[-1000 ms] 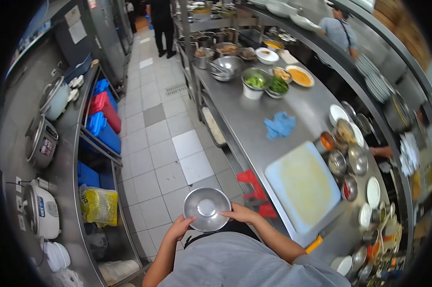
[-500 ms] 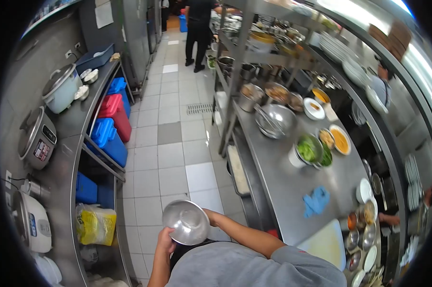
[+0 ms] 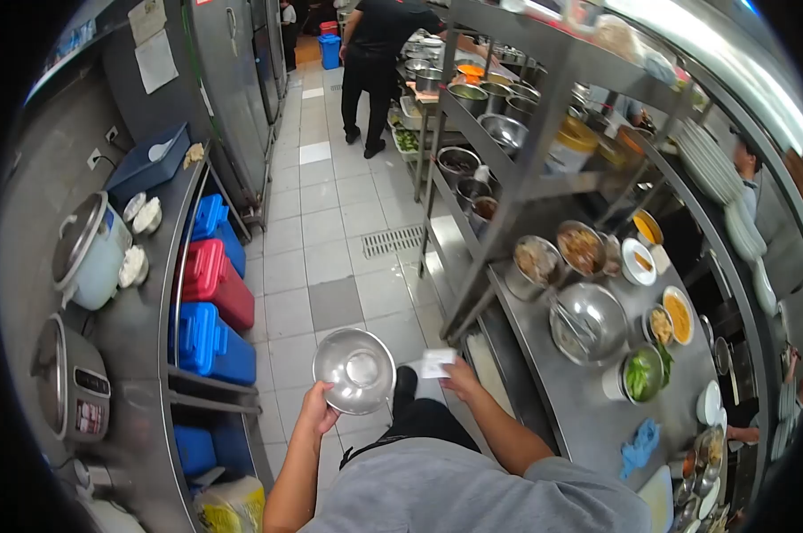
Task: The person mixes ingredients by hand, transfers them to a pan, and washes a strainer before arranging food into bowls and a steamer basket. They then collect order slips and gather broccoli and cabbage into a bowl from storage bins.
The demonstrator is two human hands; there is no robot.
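Fingers of the left hand [image 3: 317, 407] curl around the rim of the bowl [image 3: 354, 369], held empty above the floor; the right hand [image 3: 459, 377] pinches a paper slip [image 3: 437, 362]. Carrying step, apparently; next likely needs a steady walk toward the tabletop [image 3: 588, 391].

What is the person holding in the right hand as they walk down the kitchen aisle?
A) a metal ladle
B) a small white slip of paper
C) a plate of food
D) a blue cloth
B: the right hand pinches a small white slip of paper, while the left hand carries the empty metal bowl; the blue cloth lies on the steel counter.
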